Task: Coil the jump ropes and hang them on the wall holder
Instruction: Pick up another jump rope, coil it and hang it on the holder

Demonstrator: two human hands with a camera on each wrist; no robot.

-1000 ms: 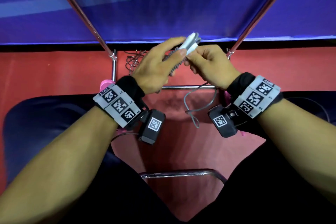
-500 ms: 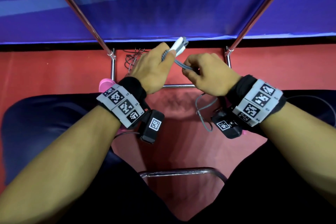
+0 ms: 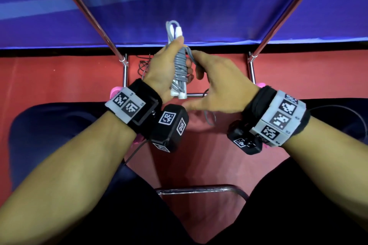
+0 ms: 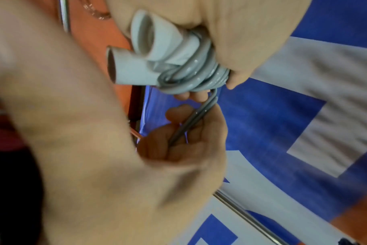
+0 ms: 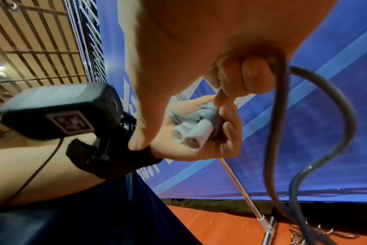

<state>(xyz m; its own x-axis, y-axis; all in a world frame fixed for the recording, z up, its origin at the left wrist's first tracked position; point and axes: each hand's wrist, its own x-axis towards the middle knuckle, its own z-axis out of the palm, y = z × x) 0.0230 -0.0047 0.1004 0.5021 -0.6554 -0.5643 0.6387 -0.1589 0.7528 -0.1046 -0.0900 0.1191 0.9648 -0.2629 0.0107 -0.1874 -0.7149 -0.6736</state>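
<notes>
Jump rope (image 3: 180, 68), grey cord wound around its paired white handles (image 3: 181, 93), is standing upright in the gripping left hand (image 3: 159, 77); the right hand (image 3: 223, 91) is pinching the loose cord (image 5: 280, 92) just beside it.

Even, fairly bright light fell from above, while the lap (image 3: 119, 225) sank into near-black shadow. Motion blur smeared the left wrist view's near side. Wide-angle bending bowed the head view's edges.
</notes>
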